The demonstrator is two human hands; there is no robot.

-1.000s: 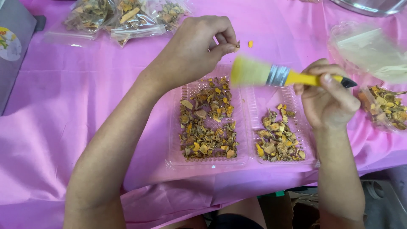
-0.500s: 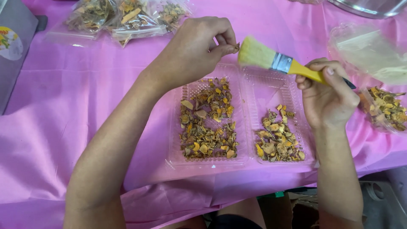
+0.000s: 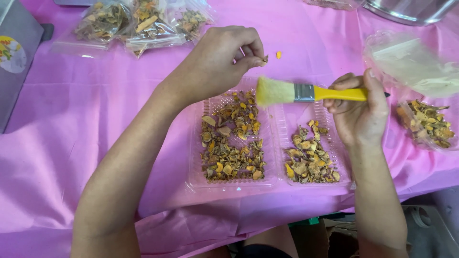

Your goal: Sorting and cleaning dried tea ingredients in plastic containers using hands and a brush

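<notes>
Left hand pinches a dried piece, right hand grips a brush (above the half-filled tray).

Colours on pink surface
Brush: yellow handle, cream bristles; dried pieces: orange-brown; tray: clear.

I can't make out the tiny piece pinched in my left fingers, and the metal bowl is cut off at the top edge.
</notes>
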